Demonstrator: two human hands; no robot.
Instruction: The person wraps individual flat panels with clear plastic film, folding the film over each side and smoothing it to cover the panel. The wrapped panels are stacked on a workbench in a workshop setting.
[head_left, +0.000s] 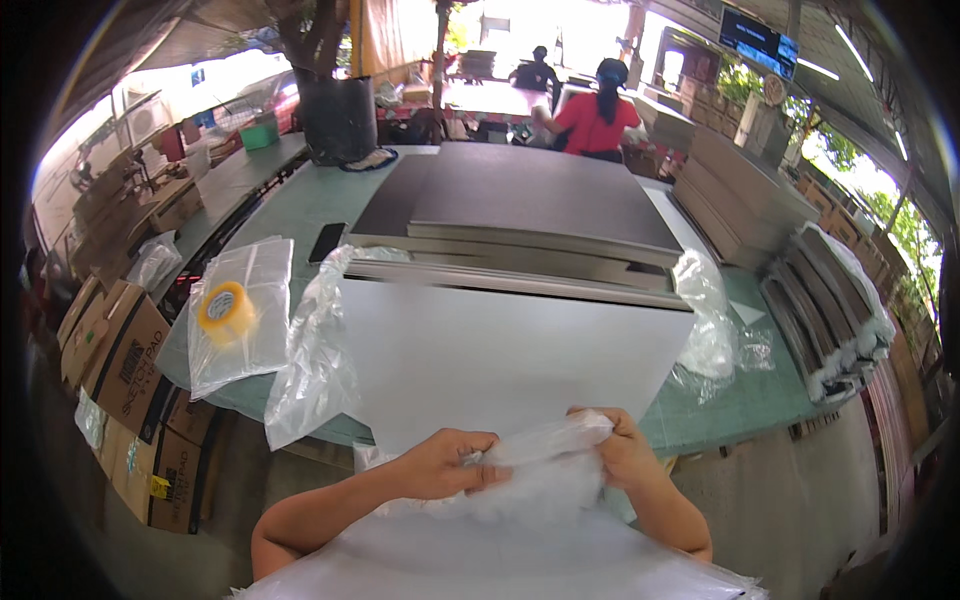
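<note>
Close to my body, my left hand pinches one side of a crumpled clear plastic bag. The bag's other side is gripped by my right hand, with the fingers curled round its edge. More plastic spreads below my hands toward my body. Just beyond them stands a broad white board, tilted against a stack of dark grey boards. Loose clear plastic wrap bunches at the left side of the white board, and more bulges at its right.
Left on the green table, a yellow tape roll lies on flat plastic bags. A phone is behind it. Wrapped boards stand at right, cartons at left. A person in red works farther back.
</note>
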